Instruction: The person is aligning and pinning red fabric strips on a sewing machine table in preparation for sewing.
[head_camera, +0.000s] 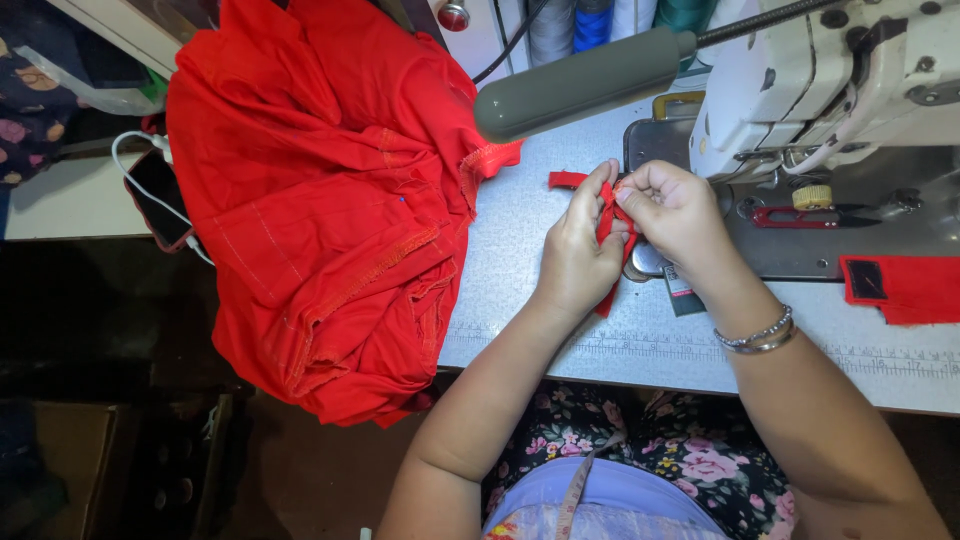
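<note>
At the far left we see a phone (160, 200) with a white cable lying on the table edge, partly under a big heap of red fabric (320, 210) that spills over the front of the sewing table (530, 300). A grey lamp head (580, 80) reaches over the heap from the right.

Moving along, our left hand (578, 255) is closed around a small red fabric strip (607, 225), thumb and fingers pinching it from the left; one end of the strip pokes out toward the heap and another hangs below the palm. Our right hand (675, 210) meets it from the other side, fingertips pinched shut on the same strip, a silver bracelet (757, 335) on its wrist. The strip is held just above the table, in front of the sewing machine (820, 80).

Further right, red-handled thread snips (800, 216) lie on the machine bed, and a red fabric piece with a dark patch (900, 285) rests at the table's right edge.
</note>
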